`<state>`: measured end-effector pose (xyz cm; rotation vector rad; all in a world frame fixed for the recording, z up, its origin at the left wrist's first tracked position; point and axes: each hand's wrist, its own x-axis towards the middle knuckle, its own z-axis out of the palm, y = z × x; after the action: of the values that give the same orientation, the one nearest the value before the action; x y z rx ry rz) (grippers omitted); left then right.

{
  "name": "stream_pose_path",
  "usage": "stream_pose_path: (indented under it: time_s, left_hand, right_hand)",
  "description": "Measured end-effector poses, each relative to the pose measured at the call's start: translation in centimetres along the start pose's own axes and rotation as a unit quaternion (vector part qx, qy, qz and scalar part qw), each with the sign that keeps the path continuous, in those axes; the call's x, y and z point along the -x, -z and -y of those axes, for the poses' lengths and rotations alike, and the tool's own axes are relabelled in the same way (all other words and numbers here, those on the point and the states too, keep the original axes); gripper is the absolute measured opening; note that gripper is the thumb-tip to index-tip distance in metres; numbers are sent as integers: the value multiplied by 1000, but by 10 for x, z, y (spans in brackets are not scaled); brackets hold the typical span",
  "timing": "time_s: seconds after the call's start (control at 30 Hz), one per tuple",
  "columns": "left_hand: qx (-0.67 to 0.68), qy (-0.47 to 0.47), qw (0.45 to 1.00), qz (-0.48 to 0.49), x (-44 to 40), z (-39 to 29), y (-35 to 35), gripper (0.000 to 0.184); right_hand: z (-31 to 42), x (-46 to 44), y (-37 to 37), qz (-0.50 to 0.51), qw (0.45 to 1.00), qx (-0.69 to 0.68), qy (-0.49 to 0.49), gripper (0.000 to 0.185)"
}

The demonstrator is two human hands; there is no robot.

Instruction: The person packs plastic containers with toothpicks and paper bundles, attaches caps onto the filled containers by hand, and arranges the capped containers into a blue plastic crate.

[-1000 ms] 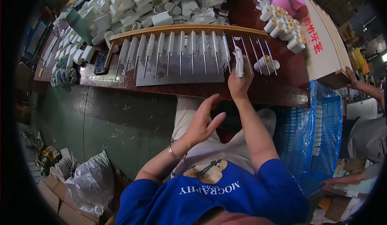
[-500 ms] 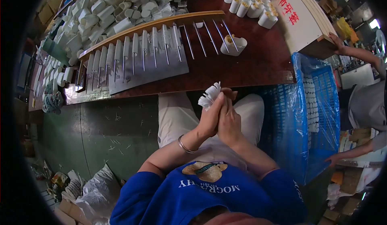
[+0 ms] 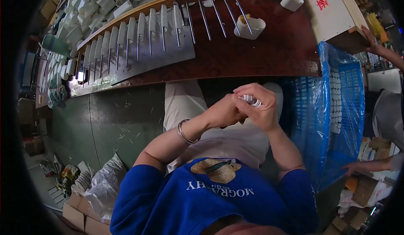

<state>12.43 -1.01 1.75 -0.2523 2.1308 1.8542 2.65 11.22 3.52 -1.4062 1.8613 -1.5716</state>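
Note:
Above my lap both my hands meet around a bundle of thin white pieces point(image 3: 250, 100), whose exact kind I cannot make out. My right hand point(image 3: 266, 104) curls over it, with thumb and fingers closed on either side of the white ends. Pressed against it from the left, my left hand point(image 3: 226, 111) is closed round the lower part, its fingers mostly hidden. Beyond my hands, a wooden rack point(image 3: 147, 8) with metal rods stands on the table; white sleeves cover many rods, and several at the right are bare. A white cup point(image 3: 251, 28) with yellowish contents sits under the bare rods.
White plastic containers point(image 3: 101, 1) are heaped at the back left of the red-brown table point(image 3: 261, 62). Filled white cups point(image 3: 291, 0) stand near a wooden box point(image 3: 336, 16). A plastic-lined blue crate point(image 3: 322, 121) is at my right, with another person's hand point(image 3: 351, 167) beside it.
My hands have shifted right and gone from palms pressed together to the right hand curled over the bundle. The white ends now show between the right thumb and fingers. The view has tilted down.

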Motion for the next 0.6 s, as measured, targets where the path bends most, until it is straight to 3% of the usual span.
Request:
stream_pose_path:
  time_s: [0.03,0.07,0.13,0.17,0.23,0.27,0.3,0.37,0.4,0.47,0.5,0.6]
  left_hand:
    - [-32,-65,996,-56,0,2,-4,10]
    - [-31,-65,996,-56,-3,6,-8,10]
    - [-157,-158,962,-160,-9,11,-13,14]
    - [-159,-163,960,-161,-12,9,-15,14]
    - [-308,-102,917,-232,-15,3,-20,25]
    - [-357,-117,898,-231,-18,1,-20,26]
    - [-390,-103,888,-220,-22,-5,-22,24]
    - [-454,-119,856,-218,-36,-11,-24,17]
    - [-455,-121,855,-219,-41,-17,-23,17]
    - [-469,-157,829,-262,-52,-28,-20,16]
    - [-523,-179,771,-316,-61,-29,-26,14]
    - [-580,-177,736,-300,-79,-31,-21,13]
  right_hand:
    - [-3,4,-9,-63,997,28,19,8]
    - [-7,7,-14,-62,997,29,19,8]
    - [-13,13,-20,-166,983,32,-75,13]
    - [-15,12,-18,-167,983,34,-71,13]
    - [-17,14,-15,-194,972,21,-128,15]
    - [-26,20,-5,-147,971,35,-184,21]
    - [-26,16,-1,-149,972,37,-180,21]
    - [-23,7,5,-237,949,30,-206,24]
    - [-24,5,12,-242,929,-43,-276,26]
    - [-27,0,24,-241,931,-92,-260,24]
    - [-28,-4,27,-269,920,-28,-283,26]
    - [-40,-18,32,-316,906,-19,-280,29]
